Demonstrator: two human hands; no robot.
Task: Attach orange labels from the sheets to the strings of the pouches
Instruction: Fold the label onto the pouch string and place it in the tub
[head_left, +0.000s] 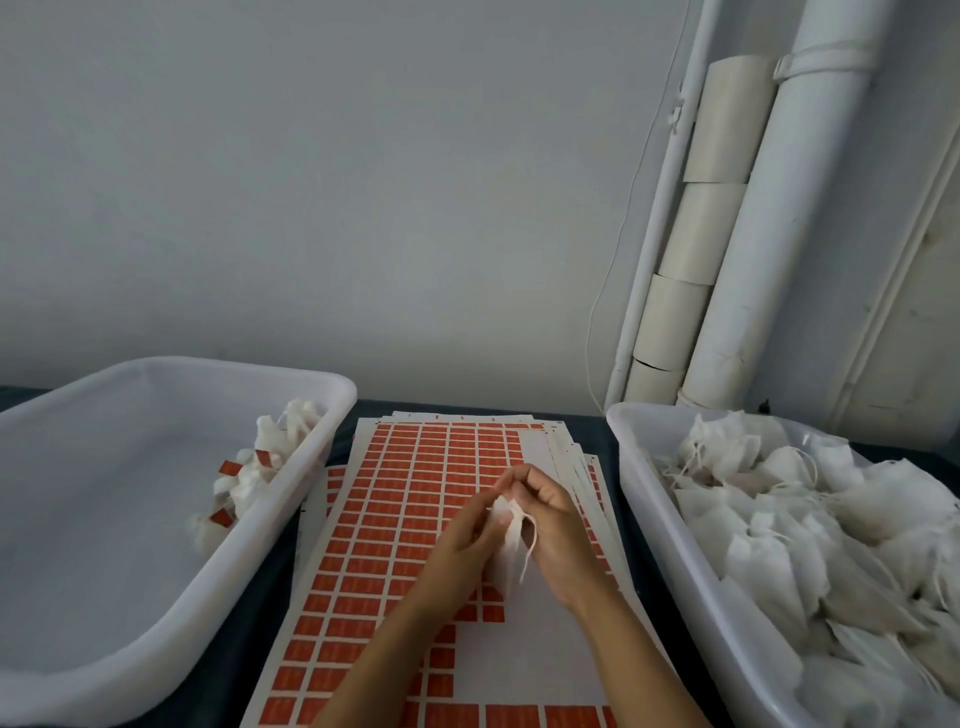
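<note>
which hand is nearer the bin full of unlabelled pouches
Right. The right hand is on the side toward that bin at the right, holding a pouch over the label sheets; the left hand is farther away, across the pouch.

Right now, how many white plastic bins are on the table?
2. The left bin holds a few labelled pouches at its right side; the right bin is piled with unlabelled pouches. Label sheets lie between them. Nothing suggests a hidden third.

White pipes (769, 218) run down the grey wall (363, 182), a thin cable (608, 291) just beside them
</note>
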